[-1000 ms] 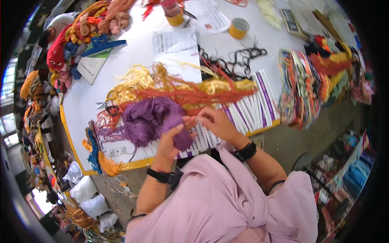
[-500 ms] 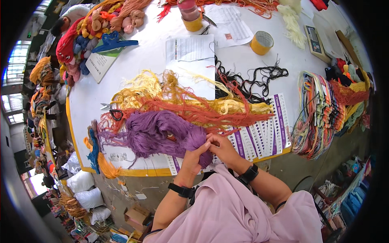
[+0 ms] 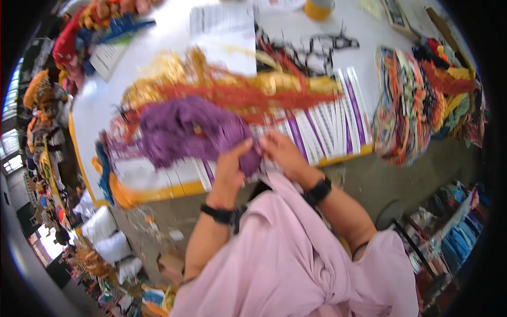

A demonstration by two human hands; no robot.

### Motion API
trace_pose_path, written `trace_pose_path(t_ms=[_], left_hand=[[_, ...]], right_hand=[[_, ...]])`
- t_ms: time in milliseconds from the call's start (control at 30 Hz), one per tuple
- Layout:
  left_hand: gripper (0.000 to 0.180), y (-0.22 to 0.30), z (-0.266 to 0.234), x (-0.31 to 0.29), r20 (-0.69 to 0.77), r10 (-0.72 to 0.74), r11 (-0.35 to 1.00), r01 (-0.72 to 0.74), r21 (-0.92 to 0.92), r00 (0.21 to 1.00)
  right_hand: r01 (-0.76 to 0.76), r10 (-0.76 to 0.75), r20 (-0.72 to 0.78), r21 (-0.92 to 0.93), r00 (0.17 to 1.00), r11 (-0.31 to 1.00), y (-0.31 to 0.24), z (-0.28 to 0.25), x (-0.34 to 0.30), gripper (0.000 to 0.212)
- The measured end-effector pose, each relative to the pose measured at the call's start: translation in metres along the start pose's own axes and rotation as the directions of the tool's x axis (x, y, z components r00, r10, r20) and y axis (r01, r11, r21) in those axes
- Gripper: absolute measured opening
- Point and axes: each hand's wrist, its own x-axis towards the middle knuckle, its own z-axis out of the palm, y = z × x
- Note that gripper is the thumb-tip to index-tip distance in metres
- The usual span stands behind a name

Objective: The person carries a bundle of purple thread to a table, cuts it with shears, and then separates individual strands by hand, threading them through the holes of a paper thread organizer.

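A thick purple yarn skein (image 3: 185, 127) lies across the near part of the table, its right end lifted at the edge in front of me. My left hand (image 3: 231, 164) is closed round that end, thumb on top. Close beside it, my right hand (image 3: 283, 153) pinches at the skein's edge; whether it holds a strand or something else is too blurred to tell. Behind the skein stretch rust-red strands (image 3: 211, 94) and yellow yarn (image 3: 158, 71). White cards with punched holes and purple bands (image 3: 322, 132) lie fanned out to the right of my hands.
Black yarn (image 3: 332, 45) lies loose behind the cards. A many-coloured yarn bundle (image 3: 404, 105) hangs over the right edge. Blue and orange skeins (image 3: 105, 174) drape over the left corner. Papers (image 3: 222, 31), a yellow tape roll (image 3: 319, 8) and a blue clip (image 3: 124, 26) stand farther back.
The whole view has shifted, so the table and yarn appear higher and a little to the left, with blur. My hands keep their place at the skein's end, slightly farther apart.
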Motion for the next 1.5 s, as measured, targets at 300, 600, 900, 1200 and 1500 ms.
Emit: trace_pose_path(t_ms=[300,600,900,1200,1500], left_hand=[[0.037,-0.013,0.008,-0.002,0.021,0.18,0.982,-0.181,0.049,0.983],[0.023,-0.015,0.006,-0.006,0.096,0.172,0.984,-0.175,0.023,0.98],[0.019,-0.01,0.012,-0.005,0.05,0.158,0.986,-0.16,0.05,0.986],[0.018,-0.009,0.012,-0.006,-0.071,0.183,0.983,-0.181,0.039,0.981],[0.016,-0.007,0.005,-0.004,0.011,0.138,0.988,-0.139,0.072,0.99]], right_hand=[[-0.012,0.015,-0.023,0.094,1.0,0.995,-0.002,-0.008,-0.009,0.011],[-0.031,0.016,0.089,0.172,0.996,0.985,-0.002,-0.006,-0.012,0.011],[-0.056,0.048,0.087,0.098,0.995,0.994,-0.011,0.001,-0.011,0.013],[-0.025,0.022,0.03,0.123,0.999,0.992,-0.011,-0.001,-0.01,0.012],[-0.066,0.044,0.099,0.227,0.994,0.972,-0.012,0.0,-0.014,0.008]])
